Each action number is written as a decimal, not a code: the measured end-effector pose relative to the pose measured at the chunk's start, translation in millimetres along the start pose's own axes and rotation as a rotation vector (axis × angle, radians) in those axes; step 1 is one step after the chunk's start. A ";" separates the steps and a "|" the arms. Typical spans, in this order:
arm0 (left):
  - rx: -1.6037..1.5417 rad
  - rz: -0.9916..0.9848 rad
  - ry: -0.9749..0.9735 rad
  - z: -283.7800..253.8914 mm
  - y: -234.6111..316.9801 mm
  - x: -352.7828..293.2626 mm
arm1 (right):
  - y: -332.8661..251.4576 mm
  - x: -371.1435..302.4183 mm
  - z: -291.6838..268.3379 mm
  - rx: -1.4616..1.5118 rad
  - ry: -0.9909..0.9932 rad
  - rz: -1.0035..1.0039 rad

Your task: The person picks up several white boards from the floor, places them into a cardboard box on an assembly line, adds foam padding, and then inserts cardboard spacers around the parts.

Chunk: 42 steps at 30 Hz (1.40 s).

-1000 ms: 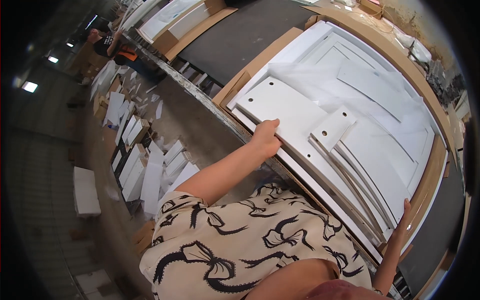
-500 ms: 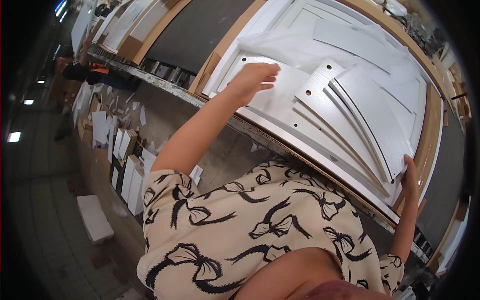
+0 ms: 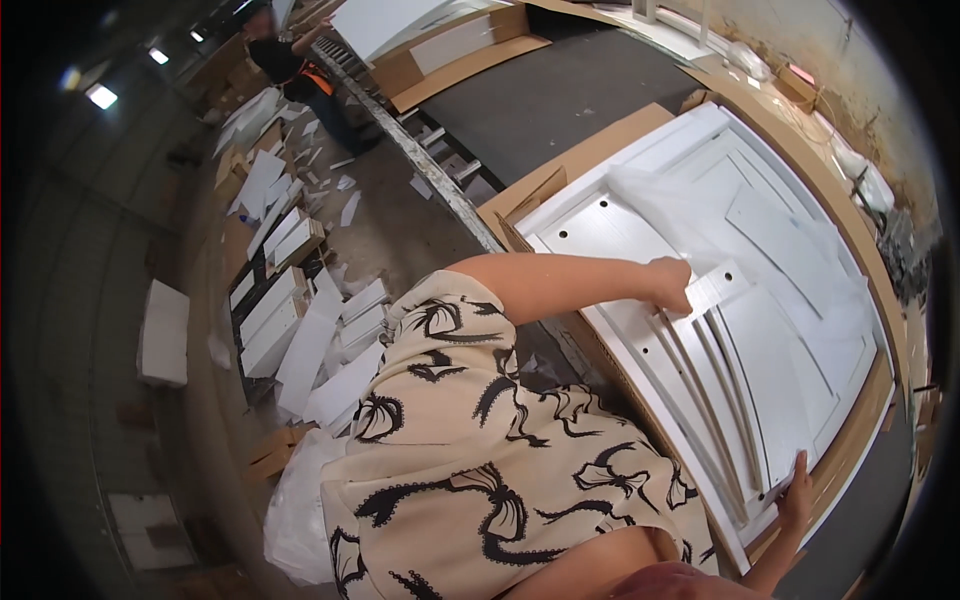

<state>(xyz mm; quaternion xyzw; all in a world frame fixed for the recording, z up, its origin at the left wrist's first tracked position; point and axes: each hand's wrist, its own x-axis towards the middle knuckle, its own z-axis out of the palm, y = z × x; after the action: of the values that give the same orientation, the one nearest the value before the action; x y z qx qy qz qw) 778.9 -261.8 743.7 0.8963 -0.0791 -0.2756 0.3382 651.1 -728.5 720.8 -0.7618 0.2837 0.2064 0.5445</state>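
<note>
In the head view, the left hand (image 3: 672, 285) is at the upper end of a stack of white panels (image 3: 780, 395), its grip nearly closed, with the fingers curled in at the corner of a holed panel (image 3: 722, 287). The hand hides whether the edge is pinched. The right hand (image 3: 795, 502) is by the stack's lower end, fingers pointing up along the corner; how firm its grip is, I cannot tell.

The stack lies fanned at the near side of an open box (image 3: 580, 160), its long edges side by side with narrow gaps between. Left of the left hand lies a wide board (image 3: 620, 232) with dark holes near its end. Clear film (image 3: 640, 190) is bunched beyond the board, and a thin pale sheet (image 3: 780, 240) lies farther in. White foam (image 3: 690, 122) lines the box.

The box sits on a dark conveyor (image 3: 545, 100), with another box (image 3: 468, 58) farther up. On the floor to the left is a heap of white offcuts (image 3: 285, 335). A co-worker (image 3: 285, 60) stands at the upper left, beside the conveyor.
</note>
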 end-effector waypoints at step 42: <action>0.056 0.089 0.028 -7.7 -27.9 -25.1 | -39.3 -24.7 38.1 -0.566 0.216 -0.245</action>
<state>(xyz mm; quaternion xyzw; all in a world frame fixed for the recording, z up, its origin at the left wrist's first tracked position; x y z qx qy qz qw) 760.8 -228.0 741.4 0.9048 -0.1217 -0.2452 0.3262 658.1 -677.7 752.0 -0.9290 0.1772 0.1279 0.2987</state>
